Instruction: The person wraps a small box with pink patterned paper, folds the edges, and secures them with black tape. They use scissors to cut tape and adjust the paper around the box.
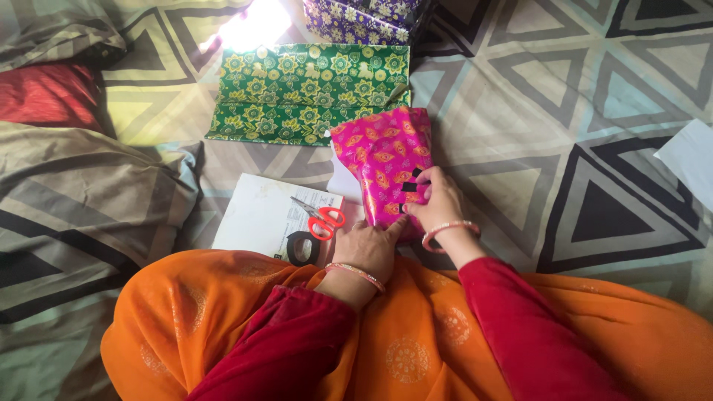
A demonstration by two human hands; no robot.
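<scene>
Underneath everything, a bedsheet (579, 96) printed with grey, cream and black triangles, filling the view edge to edge. Rumpled along its left edge, a folded blanket (67, 200) in the same pattern, with a red cushion (44, 93) tucked above it. Across the near edge, an orange drape (416, 349) over the lap, red sleeves rising from it. Toward the far edge, just left of centre, a flat sheet of green floral wrapping paper (304, 93); beyond it, at the very far edge, a purple floral wrapped box (356, 18), only partly in view. At the centre of the sheet, a parcel in pink patterned paper (379, 160), its top corner overlapping the green paper, black tape strips showing on its near side. Left of the parcel, a white printed sheet (260, 212), carrying red-handled scissors (321, 217) and, at its near corner, a roll of black tape (301, 249). Right hand (438, 204) curled over the parcel's near right side, fingers pressing on the tape strips. Left hand (368, 249) loosely closed, forefinger stretched out against the parcel's near edge, just beside the tape roll. At the right edge, a white paper corner (687, 160).
</scene>
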